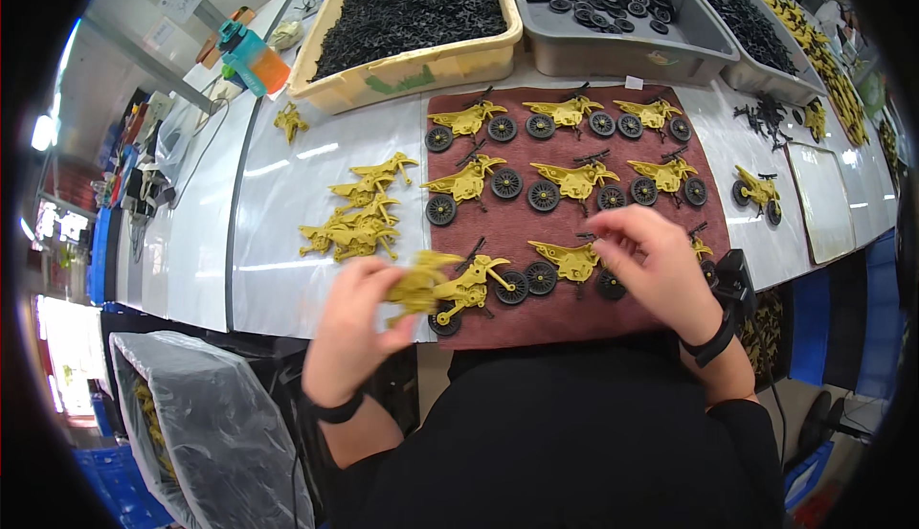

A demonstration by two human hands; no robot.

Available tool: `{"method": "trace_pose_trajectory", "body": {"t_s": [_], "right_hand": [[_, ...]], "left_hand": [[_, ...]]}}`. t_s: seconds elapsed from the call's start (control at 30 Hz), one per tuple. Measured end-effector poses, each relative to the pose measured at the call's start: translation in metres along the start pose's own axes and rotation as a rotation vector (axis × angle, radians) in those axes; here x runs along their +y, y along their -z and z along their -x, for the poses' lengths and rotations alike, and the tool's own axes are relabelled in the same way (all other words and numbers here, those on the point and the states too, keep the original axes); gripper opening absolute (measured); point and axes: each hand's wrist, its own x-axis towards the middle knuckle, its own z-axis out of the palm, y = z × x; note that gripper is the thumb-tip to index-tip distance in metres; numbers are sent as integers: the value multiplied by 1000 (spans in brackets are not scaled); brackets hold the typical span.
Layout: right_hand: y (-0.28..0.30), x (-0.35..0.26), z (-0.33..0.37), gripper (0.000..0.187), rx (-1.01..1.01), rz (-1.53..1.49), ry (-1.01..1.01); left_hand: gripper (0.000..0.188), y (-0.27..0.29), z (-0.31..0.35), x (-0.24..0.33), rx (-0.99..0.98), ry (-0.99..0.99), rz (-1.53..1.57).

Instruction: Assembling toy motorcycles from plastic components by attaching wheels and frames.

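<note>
My left hand (354, 323) is closed around one or more yellow toy motorcycle bodies (418, 285), slightly blurred, at the left edge of a dark red cloth (613, 314). Over the cloth, my right hand (656, 256) has thumb and forefinger close together beside a toy motorcycle (565, 259) in the front row; whatever they pinch is too small to make out. Toy motorcycles with yellow bodies and black wheels lie in three rows on the cloth, among them the front left one (469, 290). Left of the cloth lie several loose yellow bodies (359, 208), overlapping.
Behind the cloth stand a cream bin (421, 67) of small black parts, a grey bin (632, 55) of black wheels and another grey bin (799, 84). A toy motorcycle (756, 194) lies at right. A plastic-lined container (215, 414) stands lower left; a bottle (254, 60) stands far left.
</note>
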Motion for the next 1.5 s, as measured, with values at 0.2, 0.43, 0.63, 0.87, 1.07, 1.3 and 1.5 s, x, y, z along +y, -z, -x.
{"method": "trace_pose_trajectory", "body": {"t_s": [0.2,0.43,0.63,0.87,1.07,1.3,1.5], "right_hand": [[-10,19,17,47,-87,274,137],[-11,26,23,57,-138,415,127],[-8,27,22,49,-115,365,136],[7,43,13,26,125,185,91],[10,55,-7,19,22,197,137],[-9,68,-23,13,-142,257,184],[-8,66,-19,15,-154,353,142]], "left_hand": [[49,-76,-29,29,-13,-238,-10],[53,-72,-12,1,0,-97,-114],[49,-61,-27,3,52,-107,-166],[46,-71,-57,43,82,-190,-83],[52,-93,-67,47,39,-200,10],[42,-94,-66,52,-140,-239,321],[32,-106,-65,60,-241,-459,259]]}}
